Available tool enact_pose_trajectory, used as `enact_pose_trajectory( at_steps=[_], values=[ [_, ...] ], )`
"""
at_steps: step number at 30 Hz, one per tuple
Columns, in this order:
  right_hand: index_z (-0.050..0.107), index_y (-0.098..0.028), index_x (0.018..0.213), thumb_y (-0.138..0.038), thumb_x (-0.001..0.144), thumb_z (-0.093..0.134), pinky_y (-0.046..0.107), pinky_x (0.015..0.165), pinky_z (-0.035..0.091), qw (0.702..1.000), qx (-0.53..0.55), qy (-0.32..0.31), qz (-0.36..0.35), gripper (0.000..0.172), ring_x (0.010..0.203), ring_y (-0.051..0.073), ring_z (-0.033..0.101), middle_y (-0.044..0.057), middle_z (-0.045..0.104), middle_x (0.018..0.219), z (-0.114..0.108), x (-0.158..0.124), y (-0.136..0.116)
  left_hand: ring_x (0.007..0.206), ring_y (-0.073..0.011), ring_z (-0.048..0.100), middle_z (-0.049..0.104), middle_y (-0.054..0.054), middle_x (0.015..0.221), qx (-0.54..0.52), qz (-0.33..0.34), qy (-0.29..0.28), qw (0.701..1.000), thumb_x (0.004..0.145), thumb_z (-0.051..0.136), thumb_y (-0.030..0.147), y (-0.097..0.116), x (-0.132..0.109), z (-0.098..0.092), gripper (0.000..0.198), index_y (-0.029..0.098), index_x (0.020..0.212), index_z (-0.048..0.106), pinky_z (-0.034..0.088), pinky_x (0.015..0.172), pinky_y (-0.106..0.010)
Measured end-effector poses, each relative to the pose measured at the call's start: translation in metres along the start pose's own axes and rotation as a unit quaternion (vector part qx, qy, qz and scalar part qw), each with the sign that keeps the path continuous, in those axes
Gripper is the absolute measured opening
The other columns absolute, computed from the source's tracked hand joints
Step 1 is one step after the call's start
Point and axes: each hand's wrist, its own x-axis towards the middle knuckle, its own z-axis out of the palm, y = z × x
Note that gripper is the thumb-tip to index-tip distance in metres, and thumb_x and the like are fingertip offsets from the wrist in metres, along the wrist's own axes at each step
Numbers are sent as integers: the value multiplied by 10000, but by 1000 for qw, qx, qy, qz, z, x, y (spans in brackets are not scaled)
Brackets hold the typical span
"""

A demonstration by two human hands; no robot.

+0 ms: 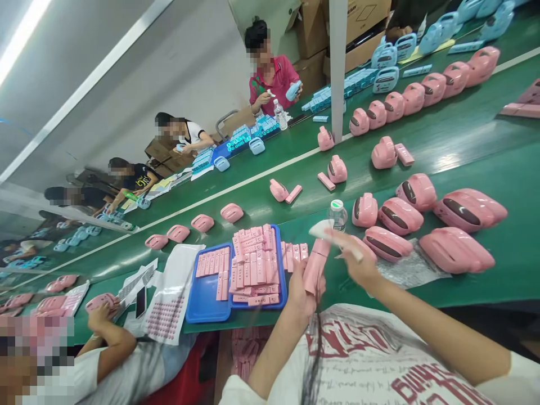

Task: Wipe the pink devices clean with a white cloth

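My left hand is closed around a pink rectangular plastic panel, held upright in front of my body. Close beside it, my right hand has its fingers closed on a white cloth-like piece, blurred by motion, which reaches over the panel's top end. Whether the white piece touches the panel I cannot tell. To the left, blue trays hold several similar pink panels, some stacked. On the right, several rounded pink plastic housings with dark oval windows lie on the green table.
A clear bottle stands just beyond my hands. Clear plastic wrap lies under the near housings. More pink housings line the green belt. A co-worker's hand is at left, near sticker sheets and a phone.
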Motion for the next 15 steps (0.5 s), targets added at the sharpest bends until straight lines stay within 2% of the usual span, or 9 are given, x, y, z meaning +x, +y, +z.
enact_pose_trajectory(
  at_steps=[1,2,4,6,8,10,13,15],
  values=[
    [685,-198,955,-577,852,478,408,945,489,993,35,86,68,444,975,236,657,84,719,933,-7,7,1,406,-35,386,528,7,638,-9,-4,-21,1000,698,678,559,0,0,-1,463,133,830,554,263,364,-165],
    [671,-194,969,-616,864,406,398,894,522,981,64,146,114,510,959,238,661,88,716,931,-13,15,2,420,-33,405,548,-1,663,-18,-5,-41,999,655,743,478,0,-1,-1,435,124,822,555,268,368,-158],
    [645,-199,1025,-630,876,343,369,825,557,960,126,188,162,546,976,230,656,84,703,994,-21,25,2,461,-47,463,579,-19,691,-32,-12,-62,998,607,786,391,0,0,-3,419,111,830,567,293,381,-150],
    [636,-205,1056,-591,841,461,343,806,566,940,189,195,207,475,1003,227,645,67,690,1048,-23,28,0,500,-79,514,595,-33,687,-34,-25,-58,997,653,743,412,-2,3,-2,411,103,875,587,326,395,-157],
    [637,-197,1075,-527,820,539,344,811,565,949,170,159,215,429,998,236,645,60,695,1040,-18,21,-4,519,-95,536,604,-44,691,-24,-36,-46,998,726,672,417,-3,6,2,385,92,919,598,348,403,-166],
    [649,-188,1085,-498,828,547,380,881,534,974,86,96,188,416,1028,252,631,69,692,1057,-9,9,-6,497,-85,523,603,-42,695,-4,-41,-34,999,769,625,396,-5,8,7,344,90,924,600,344,395,-166],
    [624,-194,1181,-438,857,532,458,1076,352,996,-55,-48,47,416,1261,273,459,94,571,1288,4,-12,-8,414,-62,446,548,-14,608,34,-46,5,998,835,537,421,-7,12,13,324,102,837,592,313,359,-171],
    [560,-195,1270,-359,897,478,482,1130,230,971,-142,-169,-91,415,1358,250,314,101,486,1374,8,-24,-7,429,-75,461,539,-19,600,64,-32,42,997,889,444,418,-8,14,11,340,116,835,592,359,380,-188]
  ],
)
